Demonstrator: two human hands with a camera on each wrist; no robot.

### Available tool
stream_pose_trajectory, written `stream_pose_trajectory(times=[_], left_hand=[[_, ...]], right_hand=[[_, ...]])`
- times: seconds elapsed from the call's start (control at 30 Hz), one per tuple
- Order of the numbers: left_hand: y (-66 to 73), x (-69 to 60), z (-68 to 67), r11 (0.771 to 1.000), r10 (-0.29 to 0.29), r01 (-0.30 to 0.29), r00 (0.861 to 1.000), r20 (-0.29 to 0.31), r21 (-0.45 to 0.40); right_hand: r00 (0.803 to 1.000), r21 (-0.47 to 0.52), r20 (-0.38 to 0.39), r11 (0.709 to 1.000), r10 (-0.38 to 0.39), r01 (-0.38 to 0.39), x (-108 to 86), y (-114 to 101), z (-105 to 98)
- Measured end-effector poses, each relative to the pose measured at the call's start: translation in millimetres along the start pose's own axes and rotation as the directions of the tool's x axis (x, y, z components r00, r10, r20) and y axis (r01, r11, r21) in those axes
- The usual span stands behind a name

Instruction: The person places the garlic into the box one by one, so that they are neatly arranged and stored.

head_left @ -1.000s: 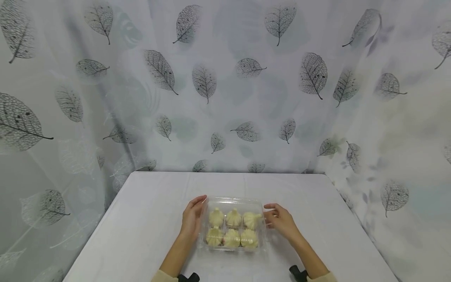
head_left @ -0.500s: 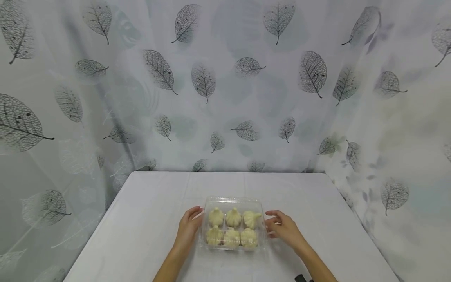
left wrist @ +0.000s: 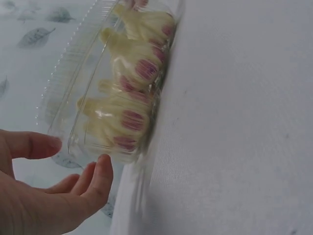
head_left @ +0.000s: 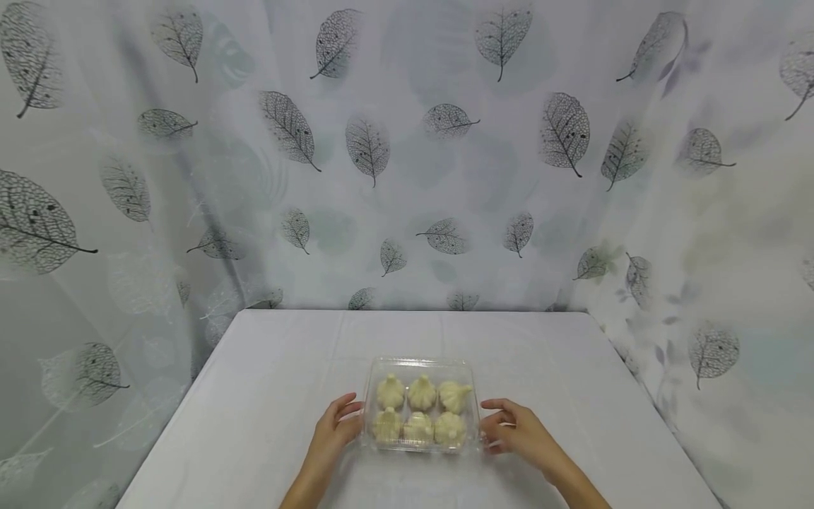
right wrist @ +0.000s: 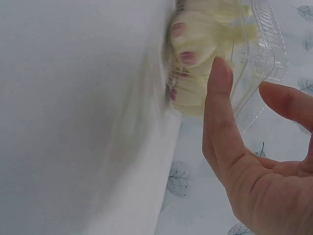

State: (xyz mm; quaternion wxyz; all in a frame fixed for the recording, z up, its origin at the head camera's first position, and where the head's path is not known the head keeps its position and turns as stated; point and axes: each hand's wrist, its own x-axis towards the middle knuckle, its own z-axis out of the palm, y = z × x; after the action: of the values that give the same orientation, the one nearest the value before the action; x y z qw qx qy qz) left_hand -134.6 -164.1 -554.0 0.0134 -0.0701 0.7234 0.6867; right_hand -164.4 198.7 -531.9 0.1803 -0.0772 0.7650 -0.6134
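Note:
A clear plastic clamshell box [head_left: 421, 364] sits shut on the white table, seen in the head view. Inside are two rows of pale garlic bulbs [head_left: 422, 393], which show purple patches low on their sides in the left wrist view. My left hand [head_left: 331, 433] is at the box's left side, fingers loosely bent and the thumb close to the wall. At the opposite side my right hand [head_left: 518, 435] has its fingertips by the right wall. Both hands look relaxed, without a grip on the box; whether the fingertips touch it, I cannot tell.
The white table [head_left: 286, 353] reaches back to a pale curtain [head_left: 407, 177] printed with grey leaves. More of the curtain hangs along the left and right sides of the table.
Both hands have slid nearer to me along the sides of the box, the left one more, and it has moved slightly outward. The box has stayed almost where it was.

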Motion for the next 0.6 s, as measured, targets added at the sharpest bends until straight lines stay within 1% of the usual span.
stream_pose_trajectory(times=[0.17,0.3,0.53,0.6], left_hand=[[-2.9,-9.6,-2.2,1.0,-0.012,0.012,1.0,0.016,-0.01],[-6.8,-14.3,-2.9,1.0,-0.011,0.012,1.0,0.016,-0.027],[-12.8,-17.3,-2.2,0.999,-0.022,0.022,1.0,0.009,-0.03],[-13.2,-17.3,-1.6,0.999,-0.031,0.031,0.999,0.017,-0.024]], right_hand=[[1.0,0.011,0.024,1.0,-0.011,0.011,-2.6,6,-2],[0.999,0.02,0.034,1.0,-0.008,0.008,-3.5,14,-2],[0.997,0.057,0.082,0.998,-0.006,0.002,-5.5,18,0],[0.996,0.066,0.092,0.998,0.001,-0.007,-5.5,18,2]])
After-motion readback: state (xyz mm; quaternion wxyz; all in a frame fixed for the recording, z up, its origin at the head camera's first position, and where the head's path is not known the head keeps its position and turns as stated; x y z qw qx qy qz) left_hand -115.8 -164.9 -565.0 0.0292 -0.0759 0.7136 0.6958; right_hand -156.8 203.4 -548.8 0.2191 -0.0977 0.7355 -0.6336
